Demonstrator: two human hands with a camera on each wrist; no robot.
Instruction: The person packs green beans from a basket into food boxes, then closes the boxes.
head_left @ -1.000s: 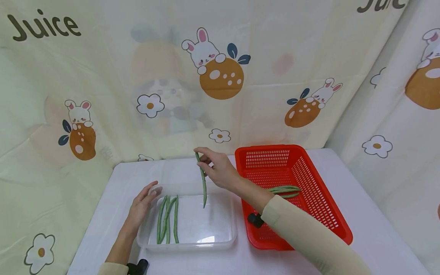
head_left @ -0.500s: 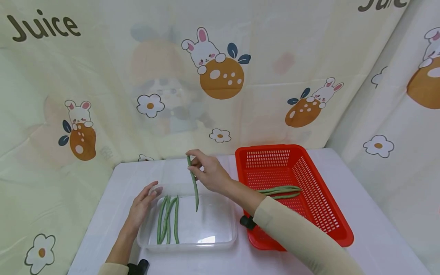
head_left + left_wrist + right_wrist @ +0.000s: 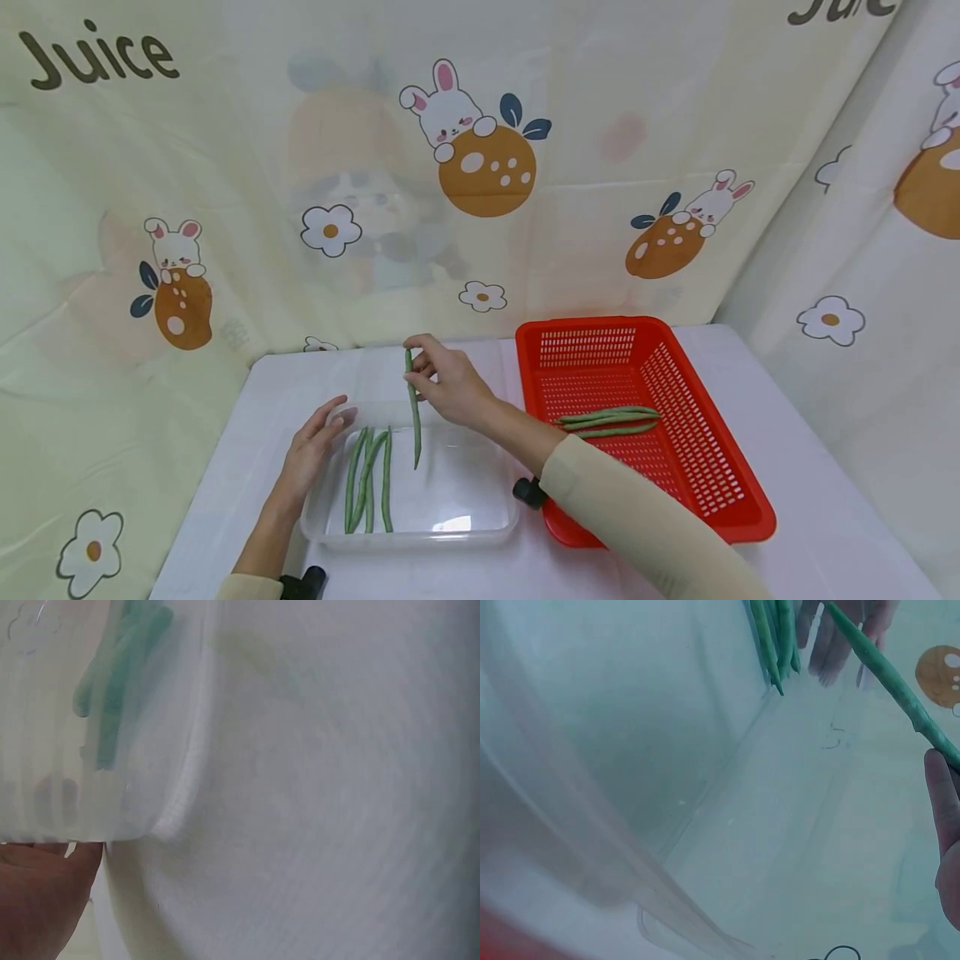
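My right hand (image 3: pixel 452 385) pinches a green bean (image 3: pixel 414 417) near its upper end. The bean hangs almost upright over the clear plastic container (image 3: pixel 480 537), and in the right wrist view that bean (image 3: pixel 889 679) slants from the fingers. Several green beans (image 3: pixel 367 482) lie lengthwise in the container's left part. My left hand (image 3: pixel 307 450) rests against the outside of the container's left wall, fingers extended toward the far corner. The left wrist view shows this hand (image 3: pixel 45 889) touching the wall, with beans (image 3: pixel 116 682) blurred through the plastic.
A red perforated basket (image 3: pixel 716 450) stands right of the container, with a few green beans (image 3: pixel 611 419) inside. My right forearm crosses its near left corner. A patterned curtain (image 3: pixel 570 250) hangs behind the white table (image 3: pixel 225 483).
My right hand has moved left and slightly down with the green bean, which now hangs closer to the beans in the container. My left hand has stayed in place.
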